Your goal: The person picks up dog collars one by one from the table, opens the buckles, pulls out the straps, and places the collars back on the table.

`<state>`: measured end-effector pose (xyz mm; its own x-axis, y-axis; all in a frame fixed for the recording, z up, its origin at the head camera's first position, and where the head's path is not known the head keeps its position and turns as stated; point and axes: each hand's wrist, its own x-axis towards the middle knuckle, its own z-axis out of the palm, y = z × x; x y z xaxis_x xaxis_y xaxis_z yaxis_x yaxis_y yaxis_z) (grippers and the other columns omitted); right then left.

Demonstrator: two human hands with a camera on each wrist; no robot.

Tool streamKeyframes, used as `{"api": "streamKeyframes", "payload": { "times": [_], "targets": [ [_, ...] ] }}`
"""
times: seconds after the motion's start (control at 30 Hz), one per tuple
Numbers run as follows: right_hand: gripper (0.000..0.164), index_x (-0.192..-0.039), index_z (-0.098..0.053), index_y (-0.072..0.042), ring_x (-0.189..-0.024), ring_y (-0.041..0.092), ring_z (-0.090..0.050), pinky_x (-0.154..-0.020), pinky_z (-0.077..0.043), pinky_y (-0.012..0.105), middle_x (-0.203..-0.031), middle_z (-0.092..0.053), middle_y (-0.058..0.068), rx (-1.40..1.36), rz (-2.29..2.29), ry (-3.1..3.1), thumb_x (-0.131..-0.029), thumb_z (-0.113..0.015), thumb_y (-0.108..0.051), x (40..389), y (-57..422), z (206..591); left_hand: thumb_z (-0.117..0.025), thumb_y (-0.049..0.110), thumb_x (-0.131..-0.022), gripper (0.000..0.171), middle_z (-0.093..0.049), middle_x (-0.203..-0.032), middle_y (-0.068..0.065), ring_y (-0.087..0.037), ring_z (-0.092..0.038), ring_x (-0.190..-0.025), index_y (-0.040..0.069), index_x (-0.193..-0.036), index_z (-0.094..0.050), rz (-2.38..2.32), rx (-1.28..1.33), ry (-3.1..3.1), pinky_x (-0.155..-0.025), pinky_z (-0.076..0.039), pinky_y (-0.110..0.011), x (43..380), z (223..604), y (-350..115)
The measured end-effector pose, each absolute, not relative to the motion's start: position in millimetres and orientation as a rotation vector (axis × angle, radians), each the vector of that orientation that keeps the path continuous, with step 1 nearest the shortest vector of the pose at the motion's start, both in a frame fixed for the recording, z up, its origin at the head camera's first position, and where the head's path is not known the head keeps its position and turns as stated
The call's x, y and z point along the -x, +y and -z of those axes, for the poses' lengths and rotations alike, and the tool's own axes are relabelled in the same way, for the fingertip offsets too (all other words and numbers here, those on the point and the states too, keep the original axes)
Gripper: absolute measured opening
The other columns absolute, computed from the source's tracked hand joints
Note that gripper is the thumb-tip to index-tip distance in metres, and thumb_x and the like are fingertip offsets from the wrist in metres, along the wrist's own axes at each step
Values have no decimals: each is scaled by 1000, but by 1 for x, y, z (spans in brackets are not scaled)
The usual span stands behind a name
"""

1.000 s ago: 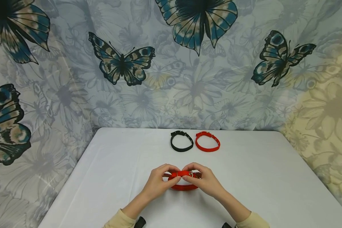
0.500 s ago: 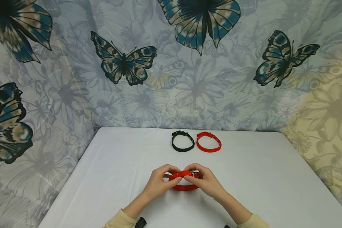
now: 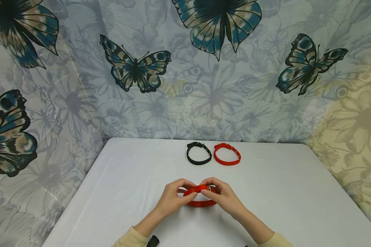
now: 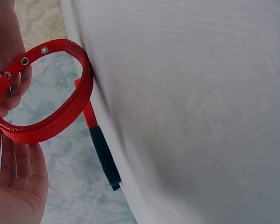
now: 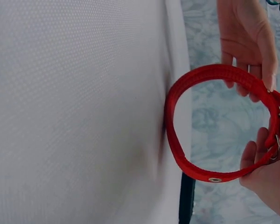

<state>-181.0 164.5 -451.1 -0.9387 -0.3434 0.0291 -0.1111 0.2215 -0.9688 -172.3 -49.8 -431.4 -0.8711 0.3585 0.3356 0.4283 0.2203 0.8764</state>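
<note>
A red pet collar [image 3: 201,204] with a metal buckle and eyelets is held as a loop between my two hands, its lower side close over the white table. My left hand [image 3: 172,199] pinches the strap left of the buckle, thumb in front and fingers behind. On the other side my right hand [image 3: 224,197] pinches the collar at the buckle end. The row of eyelets on the collar [image 4: 60,119] shows in the left wrist view. In the right wrist view the buckle and a D-ring on the collar [image 5: 196,74] sit beside the right fingers.
A black collar [image 3: 199,162] and a second red collar [image 3: 227,163] lie buckled in loops near the back of the white table [image 3: 126,171]. Behind the table hangs a butterfly-patterned cloth [image 3: 204,103].
Both hands keep their hold on the red collar. The right hand has shifted very slightly to the right along it; the head view has drifted a little.
</note>
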Motion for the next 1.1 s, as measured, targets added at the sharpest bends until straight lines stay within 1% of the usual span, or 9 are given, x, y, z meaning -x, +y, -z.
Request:
{"api": "streamKeyframes", "payload": {
  "times": [0.07,0.23,0.3,0.47,0.57,0.67,0.8,0.97,1.1],
  "targets": [
    [26,-113,-63,-9,-95,27,-60,-81,-51,29,-110,-64,10,423,1808,2290,-93,-68,-25,181,164,451,-73,0,-85,17,-70,-96,-8,-27,-67,-88,2,-102,-69,1762,768,-2409,-79,-56,-41,172,432,-50],
    [28,-113,-63,-8,-94,33,-58,-80,-51,32,-108,-64,10,394,1824,2262,-93,-68,-26,180,164,450,-73,0,-84,17,-71,-96,-8,-29,-67,-88,1,-101,-70,1787,757,-2401,-79,-56,-43,172,431,-50],
    [28,-113,-63,-8,-94,34,-59,-80,-51,32,-108,-65,10,399,1819,2264,-92,-69,-25,181,164,449,-73,0,-84,17,-71,-97,-9,-29,-67,-89,1,-101,-70,1798,755,-2397,-79,-56,-43,172,431,-50],
    [25,-111,-64,-12,-96,25,-61,-83,-52,29,-106,-65,5,504,1758,2378,-90,-71,-24,182,164,449,-73,1,-84,16,-71,-96,-8,-28,-67,-88,2,-100,-71,1801,747,-2392,-78,-56,-42,171,432,-50],
    [24,-108,-65,-14,-96,22,-61,-83,-52,29,-104,-66,1,591,1732,2449,-88,-74,-24,180,162,445,-74,1,-84,17,-71,-96,-7,-27,-67,-88,2,-101,-71,1798,753,-2385,-77,-57,-41,171,433,-50],
    [22,-106,-66,-11,-90,20,-62,-77,-53,28,-103,-67,3,667,1728,2489,-87,-74,-17,173,156,431,-75,2,-84,17,-71,-97,-7,-27,-67,-87,2,-101,-72,1795,763,-2384,-76,-57,-39,171,433,-50],
    [19,-105,-66,-6,-83,18,-61,-70,-53,27,-100,-67,7,661,1712,2530,-87,-73,-8,166,149,416,-75,3,-84,18,-71,-97,-7,-28,-67,-88,2,-101,-71,1795,761,-2396,-77,-57,-39,171,433,-50],
    [20,-104,-66,-7,-79,18,-61,-68,-53,28,-99,-67,6,633,1684,2561,-86,-74,-7,171,151,426,-75,3,-84,18,-71,-97,-7,-28,-67,-88,2,-102,-71,1795,761,-2403,-77,-57,-39,172,433,-50],
    [20,-106,-66,-12,-79,17,-60,-68,-53,28,-100,-67,1,618,1685,2554,-87,-74,-12,178,155,443,-74,3,-85,18,-71,-97,-7,-28,-67,-87,2,-102,-71,1798,767,-2402,-77,-57,-38,172,433,-50]
  ]
}}
